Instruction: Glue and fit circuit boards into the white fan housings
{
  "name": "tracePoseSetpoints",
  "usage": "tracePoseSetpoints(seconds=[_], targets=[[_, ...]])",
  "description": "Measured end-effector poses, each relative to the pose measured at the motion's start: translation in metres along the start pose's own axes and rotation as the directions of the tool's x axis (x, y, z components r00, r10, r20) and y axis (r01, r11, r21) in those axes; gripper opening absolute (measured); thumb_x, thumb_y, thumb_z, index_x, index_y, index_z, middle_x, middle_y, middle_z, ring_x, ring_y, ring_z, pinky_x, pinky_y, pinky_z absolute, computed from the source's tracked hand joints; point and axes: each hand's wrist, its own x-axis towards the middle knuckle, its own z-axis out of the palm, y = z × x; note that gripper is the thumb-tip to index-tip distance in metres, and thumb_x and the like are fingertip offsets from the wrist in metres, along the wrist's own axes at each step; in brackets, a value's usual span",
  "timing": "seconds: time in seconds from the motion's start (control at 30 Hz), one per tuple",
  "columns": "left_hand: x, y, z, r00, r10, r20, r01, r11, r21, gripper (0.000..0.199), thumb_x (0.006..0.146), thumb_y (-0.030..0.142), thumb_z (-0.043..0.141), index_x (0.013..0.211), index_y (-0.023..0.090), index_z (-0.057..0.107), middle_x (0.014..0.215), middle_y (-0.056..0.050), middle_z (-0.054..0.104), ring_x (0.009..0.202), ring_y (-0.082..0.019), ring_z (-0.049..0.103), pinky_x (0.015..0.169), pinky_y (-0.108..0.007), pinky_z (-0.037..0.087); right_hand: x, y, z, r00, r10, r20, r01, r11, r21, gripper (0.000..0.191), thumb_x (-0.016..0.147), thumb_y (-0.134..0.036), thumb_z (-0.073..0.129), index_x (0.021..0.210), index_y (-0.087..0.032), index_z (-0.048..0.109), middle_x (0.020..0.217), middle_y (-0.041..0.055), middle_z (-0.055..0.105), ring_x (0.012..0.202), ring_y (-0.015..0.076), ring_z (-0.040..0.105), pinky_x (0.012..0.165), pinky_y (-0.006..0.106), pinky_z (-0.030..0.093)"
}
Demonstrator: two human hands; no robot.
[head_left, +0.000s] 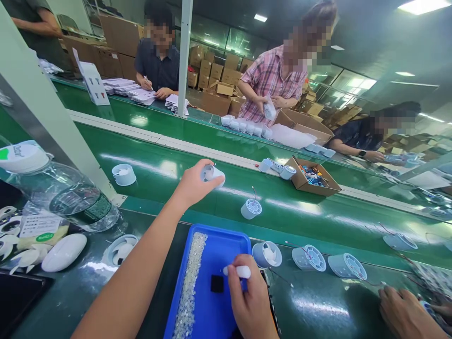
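Observation:
My left hand (193, 184) is closed round a pale blue round fan housing (218, 178) above the green conveyor belt; white blades show inside it. My right hand (250, 301) pinches a short white rounded stick (242, 271) over a blue tray (226, 240). Translucent small pieces (190, 282) line the tray's left side, and a black square (217, 283) lies on its floor. Just right of the tray stands another fan housing (267, 254) with white blades. Part of a dark object with an orange edge shows beneath my right hand.
More housings stand on the belt (169, 160) and bench, some with wires. At left are a water bottle (81, 202), a white computer mouse (64, 253) and white blades. A cardboard box (314, 181) holds small parts. A co-worker's hand (406, 310) is at right; several people work opposite.

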Motion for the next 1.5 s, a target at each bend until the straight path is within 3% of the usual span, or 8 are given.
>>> tracePoseSetpoints(seconds=[0.07, 0.43, 0.6, 0.77, 1.0, 1.23, 1.4, 1.5], targets=[[0.000, 0.001, 0.000, 1.000, 0.004, -0.001, -0.004, 1.000, -0.002, 0.040, 0.073, 0.049, 0.067, 0.105, 0.026, 0.060, 0.089, -0.001, 0.064, 0.074, -0.018, 0.057, 0.063, -0.028, 0.044, -0.002, -0.002, -0.002, 0.999, -0.042, -0.005, 0.042, 0.998, -0.042, 0.012, 0.094, -0.021, 0.045, 0.084, -0.023, 0.048, 0.073, -0.0041, 0.051, 0.064, 0.0084, 0.050, 0.061, 0.017, 0.041], [-0.001, 0.005, 0.001, 1.000, 0.017, 0.006, -0.017, 0.999, -0.041, 0.039, 0.072, 0.044, 0.069, 0.105, 0.026, 0.057, 0.093, -0.002, 0.065, 0.077, -0.018, 0.058, 0.066, -0.028, 0.044, -0.018, 0.011, -0.015, 0.973, 0.091, -0.211, -0.103, 0.994, -0.048, 0.016, 0.097, -0.036, 0.043, 0.095, -0.023, 0.052, 0.079, -0.0022, 0.055, 0.070, 0.0101, 0.052, 0.064, 0.017, 0.042], [0.001, 0.006, 0.003, 0.999, -0.034, -0.036, 0.029, 0.992, -0.119, 0.048, 0.071, 0.045, 0.071, 0.107, 0.025, 0.046, 0.096, -0.003, 0.062, 0.077, -0.018, 0.059, 0.067, -0.031, 0.045, -0.043, 0.002, -0.017, 0.825, 0.458, -0.332, -0.424, 0.889, 0.175, 0.034, 0.092, -0.055, 0.045, 0.091, -0.021, 0.052, 0.080, 0.0001, 0.053, 0.069, 0.0138, 0.047, 0.063, 0.025, 0.038], [0.003, 0.006, 0.006, 0.991, -0.108, -0.075, 0.086, 0.963, -0.254, 0.054, 0.066, 0.046, 0.075, 0.099, 0.026, 0.037, 0.093, -0.002, 0.057, 0.079, -0.019, 0.057, 0.064, -0.030, 0.042, -0.049, -0.005, -0.017, 0.770, 0.542, -0.336, -0.525, 0.838, 0.148, 0.043, 0.087, -0.064, 0.046, 0.088, -0.021, 0.053, 0.074, -0.0015, 0.051, 0.066, 0.0139, 0.046, 0.064, 0.027, 0.036], [0.003, 0.010, 0.006, 0.990, -0.125, -0.071, 0.080, 0.889, -0.451, 0.037, 0.067, 0.042, 0.076, 0.079, 0.022, 0.047, 0.077, 0.003, 0.052, 0.069, -0.013, 0.051, 0.060, -0.026, 0.036, -0.047, -0.007, -0.015, 0.837, 0.450, -0.311, -0.438, 0.892, 0.111, 0.035, 0.092, -0.056, 0.043, 0.088, -0.023, 0.051, 0.076, -0.0026, 0.050, 0.068, 0.0135, 0.046, 0.066, 0.026, 0.035], [-0.001, 0.028, 0.001, 0.982, -0.145, 0.118, 0.180, 0.551, -0.815, 0.026, 0.070, 0.033, 0.074, 0.081, 0.017, 0.057, 0.087, -0.003, 0.061, 0.082, -0.016, 0.059, 0.073, -0.029, 0.047, -0.050, 0.000, -0.016, 0.931, 0.303, -0.203, -0.307, 0.952, 0.013, 0.025, 0.095, -0.046, 0.043, 0.091, -0.022, 0.052, 0.083, -0.0002, 0.053, 0.074, 0.0147, 0.051, 0.070, 0.026, 0.039], [-0.004, 0.036, 0.002, 0.973, -0.161, 0.164, 0.228, 0.594, -0.771, 0.019, 0.072, 0.032, 0.072, 0.076, 0.016, 0.061, 0.076, -0.001, 0.060, 0.070, -0.013, 0.054, 0.061, -0.026, 0.045, -0.030, -0.005, -0.015, 0.991, 0.038, -0.126, -0.037, 0.999, 0.005, 0.013, 0.097, -0.033, 0.043, 0.099, -0.024, 0.052, 0.086, 0.0006, 0.057, 0.078, 0.0136, 0.056, 0.070, 0.023, 0.046], [-0.008, 0.040, 0.005, 0.967, -0.132, 0.216, 0.251, 0.613, -0.750, 0.022, 0.073, 0.036, 0.072, 0.077, 0.016, 0.063, 0.075, -0.001, 0.060, 0.069, -0.013, 0.053, 0.059, -0.025, 0.045, -0.015, -0.014, -0.008, 0.999, 0.036, 0.032, -0.038, 0.999, 0.036, 0.009, 0.096, -0.026, 0.044, 0.091, -0.024, 0.052, 0.079, -0.0016, 0.057, 0.071, 0.0113, 0.057, 0.064, 0.020, 0.046]])
